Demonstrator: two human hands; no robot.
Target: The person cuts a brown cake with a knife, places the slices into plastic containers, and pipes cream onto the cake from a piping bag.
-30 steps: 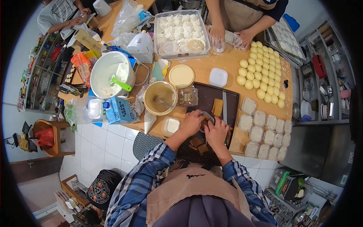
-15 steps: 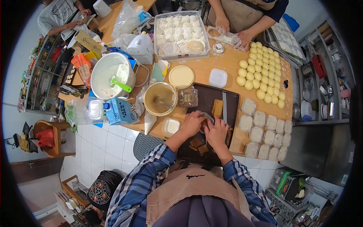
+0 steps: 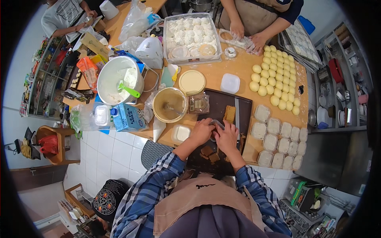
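My left hand (image 3: 204, 131) and my right hand (image 3: 224, 135) are closed around a small clear container (image 3: 216, 123) over a dark baking tray (image 3: 216, 99); its contents are mostly hidden by my fingers. Behind them on the tray lie a brown cake strip (image 3: 229, 114) and a long metal blade (image 3: 237, 111); broken brown pieces (image 3: 206, 151) are nearer me. A transparent pack (image 3: 198, 104) sits on the tray's back-left corner. Left of my hands are a small tub of white cream (image 3: 181, 133), a piping bag (image 3: 158, 129) and an open beige tub (image 3: 170, 104).
Filled lidded cups (image 3: 270, 142) and several dough balls (image 3: 274, 73) cover the right side. A white bowl (image 3: 111, 93) and carton (image 3: 127, 117) stand left, a tray of cream mounds (image 3: 190, 33) behind. Two co-workers (image 3: 254, 16) (image 3: 63, 20) work across and at back left; a dark cap (image 3: 109, 198) shows below.
My hands stay in much the same place on the container. The co-worker opposite has shifted their hands on something clear. The whole view has moved slightly right and down.
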